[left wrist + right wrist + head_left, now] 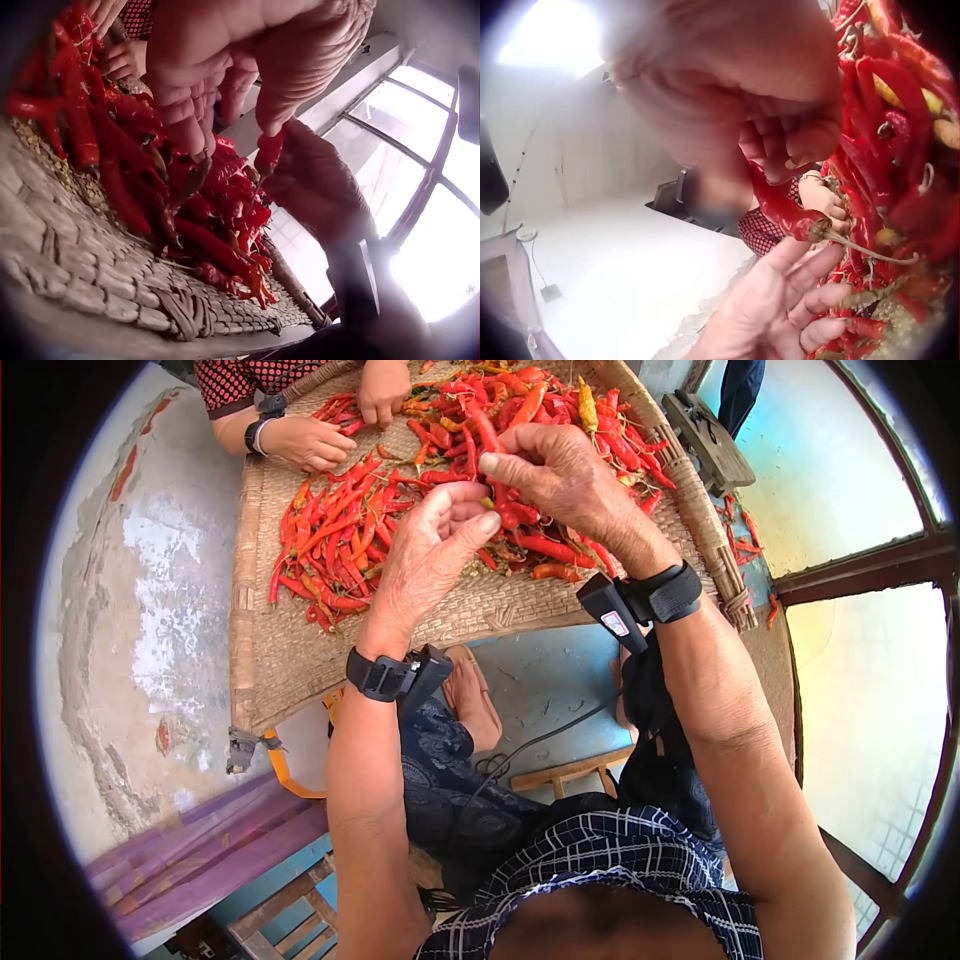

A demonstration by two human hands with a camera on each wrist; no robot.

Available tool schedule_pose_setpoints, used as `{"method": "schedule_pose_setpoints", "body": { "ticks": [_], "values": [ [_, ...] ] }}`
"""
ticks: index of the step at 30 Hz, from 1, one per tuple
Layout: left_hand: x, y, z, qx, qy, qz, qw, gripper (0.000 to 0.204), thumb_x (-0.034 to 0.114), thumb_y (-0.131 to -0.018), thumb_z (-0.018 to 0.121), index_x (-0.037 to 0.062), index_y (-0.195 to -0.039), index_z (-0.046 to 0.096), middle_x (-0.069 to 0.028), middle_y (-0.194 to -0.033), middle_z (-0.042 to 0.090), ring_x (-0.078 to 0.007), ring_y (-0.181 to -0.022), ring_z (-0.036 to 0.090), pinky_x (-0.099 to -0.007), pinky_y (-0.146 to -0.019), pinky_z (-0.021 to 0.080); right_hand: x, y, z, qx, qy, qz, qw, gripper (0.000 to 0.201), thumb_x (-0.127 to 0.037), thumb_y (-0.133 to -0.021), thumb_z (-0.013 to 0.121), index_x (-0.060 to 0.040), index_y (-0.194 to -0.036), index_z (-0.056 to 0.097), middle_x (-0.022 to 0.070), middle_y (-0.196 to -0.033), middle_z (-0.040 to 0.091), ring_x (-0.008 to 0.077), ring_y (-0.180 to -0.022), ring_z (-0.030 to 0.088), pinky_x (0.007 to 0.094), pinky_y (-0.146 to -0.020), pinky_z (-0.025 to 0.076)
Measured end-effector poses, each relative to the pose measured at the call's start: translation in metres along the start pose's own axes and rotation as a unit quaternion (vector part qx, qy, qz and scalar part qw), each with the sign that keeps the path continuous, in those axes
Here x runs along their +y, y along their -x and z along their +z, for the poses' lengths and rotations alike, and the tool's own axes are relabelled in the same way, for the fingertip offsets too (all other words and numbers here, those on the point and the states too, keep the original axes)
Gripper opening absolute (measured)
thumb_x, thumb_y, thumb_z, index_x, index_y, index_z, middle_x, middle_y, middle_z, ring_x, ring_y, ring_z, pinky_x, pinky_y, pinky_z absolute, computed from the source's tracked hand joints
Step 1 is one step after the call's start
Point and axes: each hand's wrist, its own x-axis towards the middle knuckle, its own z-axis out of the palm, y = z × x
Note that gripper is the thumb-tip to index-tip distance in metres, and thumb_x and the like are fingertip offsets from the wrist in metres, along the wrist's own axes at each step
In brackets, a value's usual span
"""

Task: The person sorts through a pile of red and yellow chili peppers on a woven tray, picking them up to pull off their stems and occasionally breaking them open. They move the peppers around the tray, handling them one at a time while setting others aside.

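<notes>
A red pepper point(784, 214) is gripped by the curled fingers of my right hand point(565, 475), stem end pointing down to the right in the right wrist view. My left hand point(435, 545) faces it, palm up and fingers loosely bent; its thumb is at the red pepper point(268, 154) in the left wrist view. A dark, shrivelled pepper point(196, 178) is at the left fingertips; whether they hold it I cannot tell. Both hands are above a heap of red peppers point(340, 535) on a woven tray point(470, 605).
Across the tray, another person's hands point(308, 442) rest among peppers. A yellow pepper point(587, 405) lies on the heap. A wooden stool point(712, 445) stands beyond the tray's right edge, with fallen peppers near it. At left is a worn wall point(150, 580); at right, a window point(870, 700).
</notes>
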Motion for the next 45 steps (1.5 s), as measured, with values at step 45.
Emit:
{"method": "schedule_pose_setpoints", "body": {
  "ticks": [45],
  "values": [
    [0.007,0.007,-0.054,0.176,-0.342,0.07,0.92,0.012,0.009,-0.082,0.067,0.0028,-0.092,0.062,-0.0127,-0.091,0.064,-0.0309,-0.081,0.06,-0.0404,-0.077,0.049,0.011,0.003,0.03,0.072,0.265,-0.135,0.952,0.019,-0.024,-0.086,0.064,-0.0066,-0.079,0.062,0.017,-0.065,0.063,0.0368,-0.065,0.065,0.0468,-0.057,0.053]
  ]
}}
